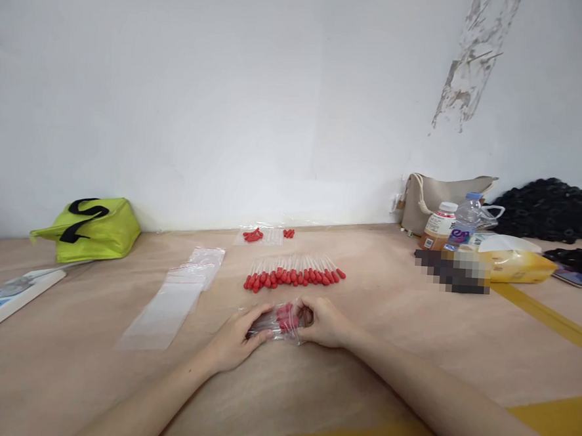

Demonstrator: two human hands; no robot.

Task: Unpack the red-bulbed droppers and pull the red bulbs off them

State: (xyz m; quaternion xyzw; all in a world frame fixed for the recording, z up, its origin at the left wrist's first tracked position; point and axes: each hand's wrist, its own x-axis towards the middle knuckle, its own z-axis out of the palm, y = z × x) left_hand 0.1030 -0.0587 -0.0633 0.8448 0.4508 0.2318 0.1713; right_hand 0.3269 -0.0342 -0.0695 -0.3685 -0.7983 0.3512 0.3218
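Between my hands lies a clear plastic zip bag [266, 323] with several red-tipped sticks [287, 316] inside it. My left hand [241, 333] is closed on the bag's left end, thumb below and fingers above. At the right end, where the red tips are, my right hand [323, 322] pinches the bag's edge. Just beyond, a row of similar white sticks with red tips [294, 276] lies on the table, tips toward me. To the left, several flat clear zip bags [175, 296] overlap one another.
Farther back, small red pieces [253, 235] lie on clear plastic near the wall. A lime-green pouch [98, 229] and a white power strip [15, 296] are at left. At right stand a beige bag [435, 190], bottles [440, 226], a yellow tissue pack [520, 261] and a black heap [550, 211].
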